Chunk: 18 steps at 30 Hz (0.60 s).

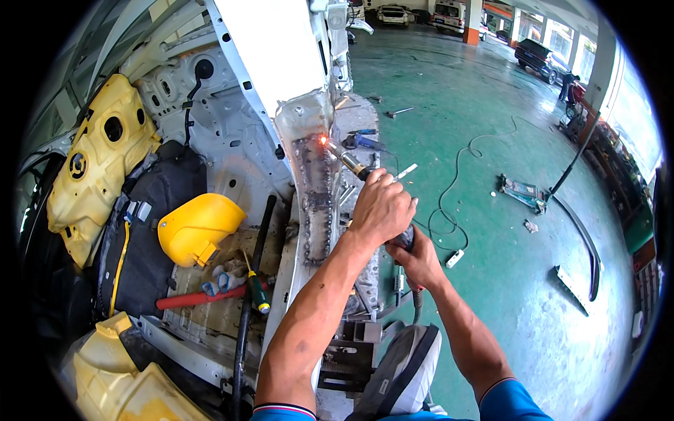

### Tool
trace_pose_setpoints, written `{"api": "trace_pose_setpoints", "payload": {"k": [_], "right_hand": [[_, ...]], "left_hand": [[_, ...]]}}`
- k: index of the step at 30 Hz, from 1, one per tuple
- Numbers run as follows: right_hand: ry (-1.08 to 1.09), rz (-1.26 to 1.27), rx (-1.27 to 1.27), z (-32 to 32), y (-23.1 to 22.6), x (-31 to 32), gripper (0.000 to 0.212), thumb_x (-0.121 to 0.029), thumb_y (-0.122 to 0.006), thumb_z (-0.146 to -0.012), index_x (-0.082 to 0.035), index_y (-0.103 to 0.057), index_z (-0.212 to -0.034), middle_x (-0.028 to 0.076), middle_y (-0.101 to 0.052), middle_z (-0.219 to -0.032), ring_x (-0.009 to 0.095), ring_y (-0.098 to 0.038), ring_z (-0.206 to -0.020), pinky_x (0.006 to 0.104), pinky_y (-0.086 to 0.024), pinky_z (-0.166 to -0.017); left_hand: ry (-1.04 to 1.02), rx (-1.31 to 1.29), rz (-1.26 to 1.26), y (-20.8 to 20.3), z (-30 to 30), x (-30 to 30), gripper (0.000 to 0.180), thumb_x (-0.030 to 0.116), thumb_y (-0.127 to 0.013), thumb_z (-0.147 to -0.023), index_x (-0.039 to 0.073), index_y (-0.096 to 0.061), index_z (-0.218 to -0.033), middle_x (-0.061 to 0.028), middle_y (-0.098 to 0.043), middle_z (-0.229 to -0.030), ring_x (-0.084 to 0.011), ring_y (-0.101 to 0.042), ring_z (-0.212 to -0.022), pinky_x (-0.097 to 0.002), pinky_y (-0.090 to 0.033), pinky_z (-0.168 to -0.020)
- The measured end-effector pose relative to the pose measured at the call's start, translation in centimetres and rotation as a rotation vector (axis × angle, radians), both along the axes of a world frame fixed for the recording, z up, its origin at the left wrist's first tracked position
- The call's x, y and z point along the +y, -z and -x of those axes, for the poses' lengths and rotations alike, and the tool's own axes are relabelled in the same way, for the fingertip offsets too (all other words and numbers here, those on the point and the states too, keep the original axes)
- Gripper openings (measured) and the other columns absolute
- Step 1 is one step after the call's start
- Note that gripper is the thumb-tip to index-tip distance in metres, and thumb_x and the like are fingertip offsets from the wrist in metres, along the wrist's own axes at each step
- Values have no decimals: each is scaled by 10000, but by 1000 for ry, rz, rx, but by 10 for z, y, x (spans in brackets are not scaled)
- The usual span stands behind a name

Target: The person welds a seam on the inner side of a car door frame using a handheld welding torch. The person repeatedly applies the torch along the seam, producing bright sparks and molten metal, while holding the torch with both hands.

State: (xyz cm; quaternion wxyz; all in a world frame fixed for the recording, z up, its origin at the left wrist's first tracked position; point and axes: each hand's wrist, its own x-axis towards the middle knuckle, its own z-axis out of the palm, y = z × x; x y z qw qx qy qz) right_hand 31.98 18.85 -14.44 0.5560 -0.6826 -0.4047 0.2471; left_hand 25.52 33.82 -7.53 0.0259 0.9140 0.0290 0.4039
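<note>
A welding torch (354, 165) points up and left, held in both my hands. My left hand (382, 208) is closed around its front part, just behind the metal neck. Lower down, my right hand (419, 261) wraps the black handle. An orange glowing spot (323, 139) shows right at the nozzle, on the edge of a bare metal car body panel (306, 116). Below that spot, a darkened patch (317, 203) on the panel is bordered by rows of weld dots. From beneath my right hand the torch cable (418, 309) hangs down.
Left, inside the car body, lie a yellow welding shield (200, 226), a screwdriver (258, 295), a red bar (203, 298) and a yellow tank (98, 165). A blue grinder (366, 143) lies beyond the torch. Right, the green floor holds a power cord (456, 175) and a floor jack (523, 193).
</note>
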Motion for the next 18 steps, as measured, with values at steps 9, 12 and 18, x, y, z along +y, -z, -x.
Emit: {"api": "trace_pose_setpoints", "payload": {"k": [9, 12, 18], "right_hand": [[-7, -10, 32, -1, 5, -1, 354, -220, -800, -897, 15, -605, -1077, 97, -656, -837, 174, -568, -750, 374, -504, -724], [-5, -19, 72, 0, 4, -2, 356, -222, -802, -895, 17, -603, -1068, 95, -651, -836, 168, -559, -755, 371, -500, -720], [-6, -29, 35, -2, 8, 1, 346, -214, -806, -892, 14, -598, -1049, 83, -638, -830, 157, -543, -750, 363, -492, -705]], "left_hand": [[9, -6, -12, -2, 0, -2, 292, 223, -765, -889, 9, -745, -690, -154, -685, -726, -339, -669, -852, -501, -453, -1077], [8, 0, -15, -1, -1, -2, 292, 224, -764, -890, 11, -746, -690, -152, -687, -731, -337, -668, -854, -499, -452, -1077], [9, 7, -17, 0, 0, 0, 288, 224, -763, -893, 14, -747, -696, -150, -686, -737, -337, -661, -856, -503, -453, -1073]]}}
